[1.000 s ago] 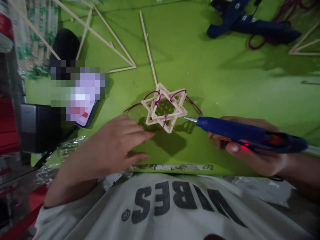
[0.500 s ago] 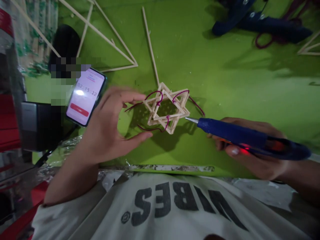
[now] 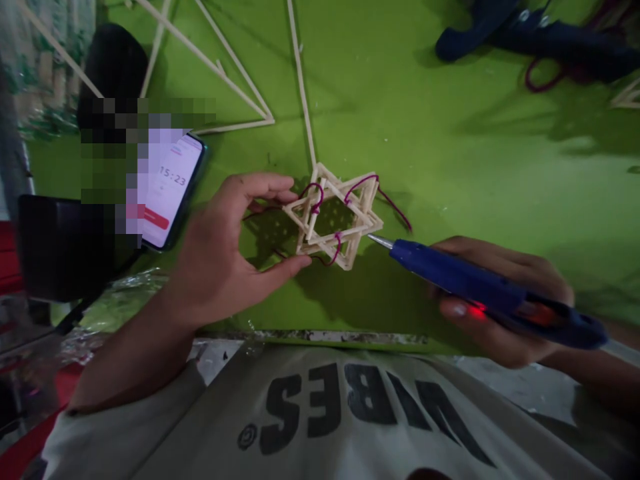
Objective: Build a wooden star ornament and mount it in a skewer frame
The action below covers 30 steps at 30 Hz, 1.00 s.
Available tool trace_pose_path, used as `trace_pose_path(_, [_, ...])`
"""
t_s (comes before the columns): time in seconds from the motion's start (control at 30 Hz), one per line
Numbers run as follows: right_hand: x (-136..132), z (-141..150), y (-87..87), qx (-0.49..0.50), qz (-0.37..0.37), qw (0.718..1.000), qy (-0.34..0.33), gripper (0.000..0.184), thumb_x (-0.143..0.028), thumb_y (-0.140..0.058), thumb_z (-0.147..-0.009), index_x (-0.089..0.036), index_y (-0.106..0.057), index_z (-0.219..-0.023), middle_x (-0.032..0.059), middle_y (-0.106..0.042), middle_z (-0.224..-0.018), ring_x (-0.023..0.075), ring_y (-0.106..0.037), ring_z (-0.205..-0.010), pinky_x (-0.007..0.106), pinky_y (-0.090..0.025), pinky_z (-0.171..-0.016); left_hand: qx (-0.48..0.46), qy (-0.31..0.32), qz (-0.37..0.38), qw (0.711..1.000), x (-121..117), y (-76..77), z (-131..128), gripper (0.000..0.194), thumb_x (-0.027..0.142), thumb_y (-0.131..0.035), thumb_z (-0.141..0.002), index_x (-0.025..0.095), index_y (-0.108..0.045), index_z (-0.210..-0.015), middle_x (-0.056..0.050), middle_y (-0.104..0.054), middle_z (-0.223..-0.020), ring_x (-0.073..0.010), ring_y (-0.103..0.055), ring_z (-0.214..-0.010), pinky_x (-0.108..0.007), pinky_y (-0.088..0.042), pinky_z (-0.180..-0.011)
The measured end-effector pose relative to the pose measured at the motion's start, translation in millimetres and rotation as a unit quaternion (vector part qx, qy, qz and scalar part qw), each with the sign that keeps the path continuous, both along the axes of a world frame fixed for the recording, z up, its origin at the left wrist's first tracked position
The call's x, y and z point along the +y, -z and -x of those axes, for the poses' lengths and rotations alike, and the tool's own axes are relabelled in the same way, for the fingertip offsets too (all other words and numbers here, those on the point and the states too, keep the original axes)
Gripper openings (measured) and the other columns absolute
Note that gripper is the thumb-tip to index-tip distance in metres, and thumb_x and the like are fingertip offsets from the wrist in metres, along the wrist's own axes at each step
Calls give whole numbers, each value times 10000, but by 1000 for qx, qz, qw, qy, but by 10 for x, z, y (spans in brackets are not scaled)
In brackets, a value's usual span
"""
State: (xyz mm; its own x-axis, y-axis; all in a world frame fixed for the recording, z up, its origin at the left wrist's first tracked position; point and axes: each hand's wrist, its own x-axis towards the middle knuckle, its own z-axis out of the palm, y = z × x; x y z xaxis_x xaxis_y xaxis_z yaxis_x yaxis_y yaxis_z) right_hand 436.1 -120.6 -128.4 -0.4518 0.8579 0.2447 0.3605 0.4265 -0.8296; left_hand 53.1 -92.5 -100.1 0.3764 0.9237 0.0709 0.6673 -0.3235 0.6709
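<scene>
A six-pointed star of pale wooden sticks [image 3: 361, 227] is in the middle, with purple cords tied on it in several places. My left hand [image 3: 215, 247] curves around its left side, the thumb at the lower left corner and the fingers by the left point. In my right hand [image 3: 505, 287] is a blue hot glue gun [image 3: 460, 273] with a red light glowing. Its metal nozzle points left, at the star's lower right edge; whether it touches I cannot tell. A long thin stick [image 3: 303, 87] runs from the star's upper left point to the top.
Joined wooden sticks [image 3: 240, 83] lie at upper left, near a phone [image 3: 173, 193] showing a timer. Beside it stand a black box-like object [image 3: 55, 247] and a dark rounded object [image 3: 115, 63]. A dark blue tool [image 3: 560, 53] with purple cord lies at upper right on the green table [image 3: 400, 133].
My left hand has moved right and closed in on the star's left side. The glue gun has tilted, its rear end lower, with its nozzle still near the star. The view has shifted slightly.
</scene>
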Motion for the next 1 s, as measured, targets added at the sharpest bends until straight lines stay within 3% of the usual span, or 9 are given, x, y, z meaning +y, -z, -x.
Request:
trace_pose_path(0.1, [-18,-6,18,-4,-3,1000,1,297,-280,-894,-884,-282,-826,-1173,59,-820,-813,277,-838,-599,344,-799,-704,14,-3,7,1000,-23,-33,-31,696,371,-950,-1052,362,-605,-1657,-43,-802,-1505,-289,-817,-1391,-594,-773,-1177])
trace_pose_path(0.23, [-2,8,0,-1,-3,1000,-6,233,-240,-870,-874,-284,-785,-1087,64,-824,-853,291,-877,-689,364,-803,-736,-21,-6,-28,999,-32,9,-59,791,322,-1123,-903,297,-689,-1564,-52,-828,-1418,-269,-841,-1268,-495,-796,-1082])
trace_pose_path(0.3, [22,27,-7,7,-2,1000,-11,213,-216,-857,-876,-274,-757,-1054,71,-823,-880,285,-884,-723,353,-788,-711,-19,6,-53,998,-18,69,-52,763,488,-1110,-939,264,-704,-1544,-57,-838,-1388,-254,-850,-1217,-457,-797,-1038])
trace_pose_path(0.4, [63,58,-4,30,-9,999,-23,204,-185,-850,-858,-249,-734,-1012,70,-806,-875,258,-857,-702,332,-749,-643,-20,15,-109,994,6,160,-31,812,817,-942,-1011,255,-703,-1545,-51,-840,-1323,-241,-858,-1132,-444,-803,-936])
trace_pose_path(0.47, [71,65,5,49,-11,998,-29,200,-161,-843,-831,-239,-730,-977,62,-779,-842,247,-833,-689,333,-715,-601,-22,14,-126,992,13,196,-21,851,885,-888,-1016,254,-698,-1554,-49,-838,-1305,-237,-863,-1109,-448,-810,-915])
trace_pose_path(0.7, [-76,-59,86,61,-22,996,55,101,-256,-864,-881,-244,-776,-928,67,-772,-790,275,-815,-807,402,-649,-656,-23,7,-128,992,18,194,-9,848,875,-898,-1014,276,-689,-1577,-50,-838,-1314,-236,-873,-1111,-456,-840,-897])
trace_pose_path(0.8, [-109,-104,136,86,6,994,69,166,-231,-890,-868,-245,-798,-1005,62,-782,-787,281,-796,-854,402,-607,-665,-16,13,-138,990,24,189,-12,826,846,-887,-1043,248,-683,-1576,-58,-836,-1310,-225,-875,-1102,-418,-838,-872])
trace_pose_path(0.9, [-66,-98,163,120,23,991,50,328,-205,-900,-852,-222,-821,-1170,63,-809,-847,277,-799,-866,418,-648,-740,-13,15,-148,989,29,190,-23,807,853,-863,-1058,237,-695,-1552,-59,-832,-1296,-213,-872,-1082,-397,-834,-855])
trace_pose_path(1.0, [13,-66,157,101,-10,995,8,156,-197,-878,-878,-221,-832,-1025,68,-810,-867,251,-825,-862,399,-695,-804,-10,15,-160,987,34,197,-31,814,832,-916,-1028,234,-706,-1538,-60,-832,-1282,-221,-868,-1082,-414,-837,-870])
